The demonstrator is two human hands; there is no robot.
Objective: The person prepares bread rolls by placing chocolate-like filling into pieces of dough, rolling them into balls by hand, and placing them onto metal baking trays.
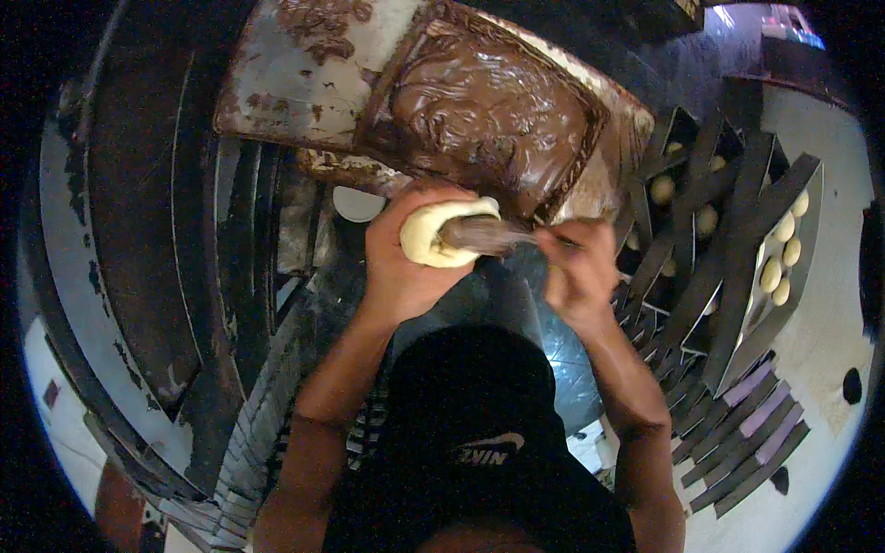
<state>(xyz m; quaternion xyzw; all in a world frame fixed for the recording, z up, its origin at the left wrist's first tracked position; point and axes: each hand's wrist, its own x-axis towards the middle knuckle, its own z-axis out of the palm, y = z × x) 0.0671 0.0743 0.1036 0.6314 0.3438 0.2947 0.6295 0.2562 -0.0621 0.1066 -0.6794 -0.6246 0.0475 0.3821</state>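
Note:
My left hand is wrapped round a pale piece of soft dough, cupped open toward the right. Pinched in my right hand is a spatula, its blade coated in brown chocolate and slightly blurred by motion. The blade reaches into the hollow of the dough, so its tip is partly hidden. Just beyond both hands, a shallow tray holds a thick layer of glossy chocolate spread.
Left of the chocolate lies a pale, chocolate-smeared surface. Racked trays with several dough balls stand close on my right. Large dark metal panels rise on the left. A white round object shows behind my left hand.

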